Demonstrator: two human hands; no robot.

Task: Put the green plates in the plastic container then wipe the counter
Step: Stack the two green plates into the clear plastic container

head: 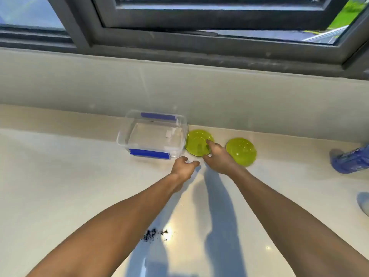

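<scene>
Right hand (216, 154) fingers spread, touching near plate (196, 142), not gripping yet. Left hand (184, 166) loosely open, empty, just beside. Container (151, 134) lies left of that plate, touching; second plate (241, 151) further right on worktop (60, 176).

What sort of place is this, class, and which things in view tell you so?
Probably a home kitchen: a pale counter under a window, with a clear plastic container and two green plates on it.
</scene>
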